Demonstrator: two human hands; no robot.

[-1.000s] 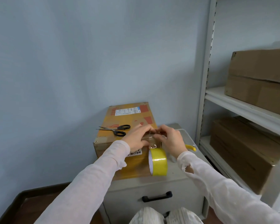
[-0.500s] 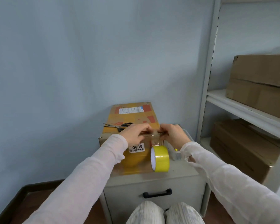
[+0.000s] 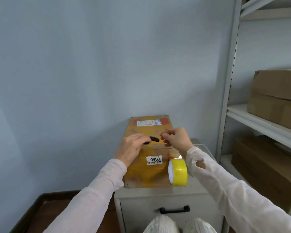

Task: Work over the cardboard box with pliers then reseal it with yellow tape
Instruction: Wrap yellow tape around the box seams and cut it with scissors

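A pale blue wall backs a grey drawer cabinet [image 3: 171, 197], with metal shelving [image 3: 259, 126] on the right holding plain brown cartons [image 3: 275, 98]. The cardboard box [image 3: 141, 179] lies flat on the cabinet top, running from the near edge to the wall, with a white label [image 3: 154, 160] reading 0989 on its near half. The yellow tape roll [image 3: 179, 172] stands on edge just beside the box's near right corner.

The left hand [image 3: 130, 148] rests on the box top, its fingers curled round the black handle of what look like scissors [image 3: 153, 140]; the blades are hidden under the hand. The right hand [image 3: 177, 137] hovers over the box's middle seam with fingertips drawn together as if pinching, though I cannot tell whether anything is between them. No pliers are in view.

This looks like the resealing stage, at the point of cutting tape. The next move probably calls for lifting the scissors, opening them and cutting cleanly near the right fingertips.
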